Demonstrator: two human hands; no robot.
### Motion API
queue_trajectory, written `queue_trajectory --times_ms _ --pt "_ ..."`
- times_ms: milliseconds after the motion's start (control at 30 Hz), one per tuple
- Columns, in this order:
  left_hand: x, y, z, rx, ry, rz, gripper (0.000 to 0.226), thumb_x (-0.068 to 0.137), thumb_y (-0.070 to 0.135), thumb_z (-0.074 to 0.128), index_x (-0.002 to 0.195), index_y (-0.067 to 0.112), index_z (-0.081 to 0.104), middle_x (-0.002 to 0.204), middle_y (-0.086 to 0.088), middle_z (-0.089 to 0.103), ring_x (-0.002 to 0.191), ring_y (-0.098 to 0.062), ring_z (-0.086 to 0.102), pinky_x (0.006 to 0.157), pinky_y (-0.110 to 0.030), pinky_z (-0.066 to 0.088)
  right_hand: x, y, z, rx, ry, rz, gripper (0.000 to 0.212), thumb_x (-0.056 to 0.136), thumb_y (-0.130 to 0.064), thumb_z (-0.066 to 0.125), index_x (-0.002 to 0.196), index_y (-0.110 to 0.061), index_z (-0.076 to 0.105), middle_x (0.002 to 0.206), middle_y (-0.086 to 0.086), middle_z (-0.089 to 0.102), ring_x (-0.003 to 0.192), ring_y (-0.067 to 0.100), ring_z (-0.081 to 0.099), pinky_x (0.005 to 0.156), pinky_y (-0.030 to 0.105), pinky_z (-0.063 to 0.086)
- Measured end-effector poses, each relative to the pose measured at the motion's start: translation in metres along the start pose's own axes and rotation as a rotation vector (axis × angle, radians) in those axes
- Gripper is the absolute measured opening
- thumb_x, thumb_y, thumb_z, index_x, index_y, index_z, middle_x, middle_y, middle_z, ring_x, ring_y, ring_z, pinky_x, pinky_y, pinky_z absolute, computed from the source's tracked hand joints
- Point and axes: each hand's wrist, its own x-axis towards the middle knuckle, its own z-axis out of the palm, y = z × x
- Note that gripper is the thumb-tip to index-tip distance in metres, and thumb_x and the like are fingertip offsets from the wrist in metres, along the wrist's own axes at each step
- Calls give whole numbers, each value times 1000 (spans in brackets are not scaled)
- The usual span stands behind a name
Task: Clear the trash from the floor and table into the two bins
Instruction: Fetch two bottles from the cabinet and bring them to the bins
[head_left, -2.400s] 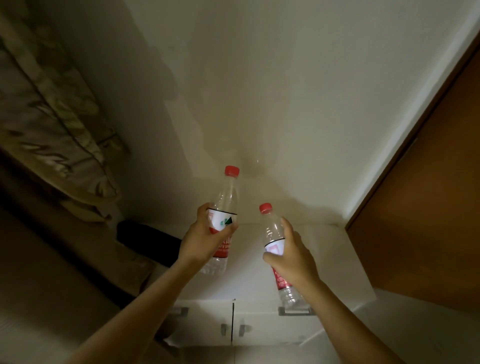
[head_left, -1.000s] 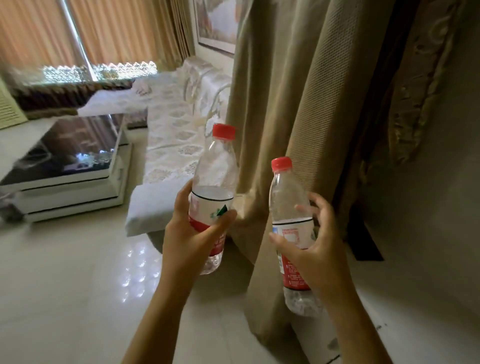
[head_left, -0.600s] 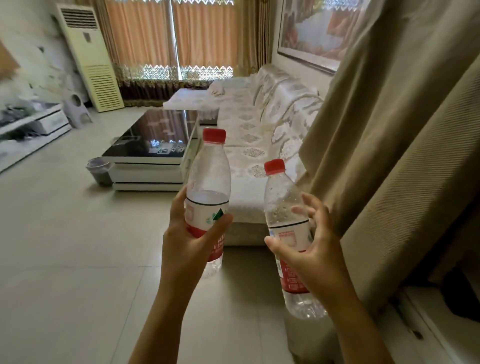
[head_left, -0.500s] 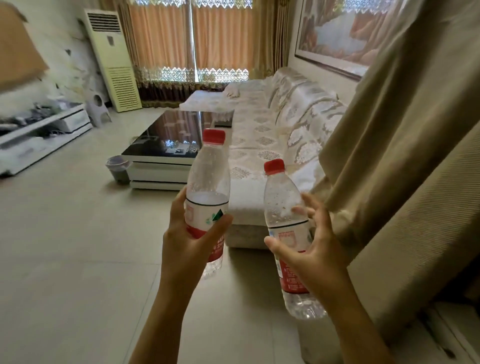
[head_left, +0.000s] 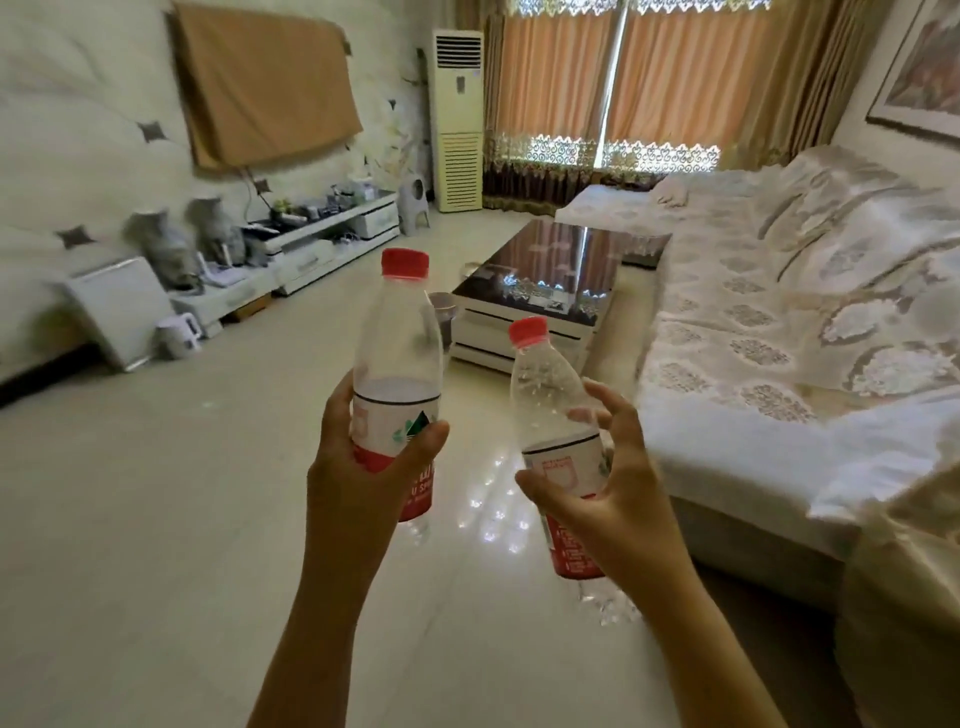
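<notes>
Evidently both clear plastic bottles with red caps are held upright at centre frame for carrying to a bin: the left hand (head_left: 371, 480) wraps closed around the taller bottle (head_left: 397, 384), while the right hand (head_left: 608, 499) curls loosely around the shorter bottle (head_left: 553, 431), fingers partly spread. A small grey bin (head_left: 443, 307) stands beyond them, just left of the glossy black table (head_left: 561, 270).

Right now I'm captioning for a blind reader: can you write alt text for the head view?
Two bare hands each hold an upright clear plastic bottle with a red cap: left hand on the taller bottle, right hand on the shorter bottle. Beyond lie a glossy tiled floor, a dark glass coffee table and a covered sofa.
</notes>
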Motion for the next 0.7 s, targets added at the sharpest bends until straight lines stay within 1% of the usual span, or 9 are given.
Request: queue_trajectory --times_ms 67,133,200,233,300,400,567,633,700 --pt "14 -9 -27 9 81 -33 95 57 58 71 141 34 36 133 4 51 121 -22 51 95 -47 51 21 -3 31 25 -56 -27 88 59 -55 74 133 -51 26 124 -12 48 92 13 65 71 30 59" --pt "25 -19 -49 13 139 -72 90 57 53 69 140 35 38 131 5 53 120 -23 52 95 -48 51 41 -3 60 30 -119 -61 88 64 -46 80 135 -45 28 124 -10 48 90 13 65 67 27 59" --pt "37 -29 -65 5 192 -108 82 61 48 69 137 38 39 123 12 55 117 -20 53 93 -42 52 60 1 85 51 -180 -72 89 65 -38 82 137 -40 30 125 -9 48 88 14 66 67 30 60" --pt "44 -33 -71 -3 217 -122 79 63 47 69 136 39 39 119 15 54 115 -18 54 90 -37 52 71 3 96 70 -207 -71 90 64 -39 81 137 -40 30 125 -9 48 88 15 66 68 33 61" --pt "61 -42 -78 -14 266 -145 77 64 46 69 135 40 39 119 15 54 114 -18 54 86 -32 50 95 10 117 96 -254 -71 90 62 -41 80 137 -41 31 124 -9 48 88 16 66 68 36 61" --pt "96 -54 -77 -10 314 -154 76 62 47 68 133 42 40 122 12 54 114 -17 54 84 -29 50 137 21 144 129 -297 -93 90 62 -40 80 137 -40 31 125 -8 49 91 15 65 68 35 61" --pt "171 -71 -63 20 340 -131 73 64 45 69 130 47 38 113 27 51 105 -6 54 78 -19 47 222 40 178 174 -342 -122 89 63 -37 81 138 -40 31 126 -9 49 91 9 64 71 33 61" --pt "203 -73 -57 36 361 -125 73 63 45 69 129 47 38 113 28 52 104 -3 54 77 -18 47 259 45 188 187 -356 -127 89 63 -37 81 138 -40 31 127 -8 50 94 10 63 73 35 60" --pt "232 -78 -52 43 391 -111 71 64 44 69 128 48 38 112 28 52 103 -2 54 75 -17 47 293 48 199 199 -374 -139 89 63 -36 81 138 -38 32 128 -6 50 93 6 63 72 33 60"
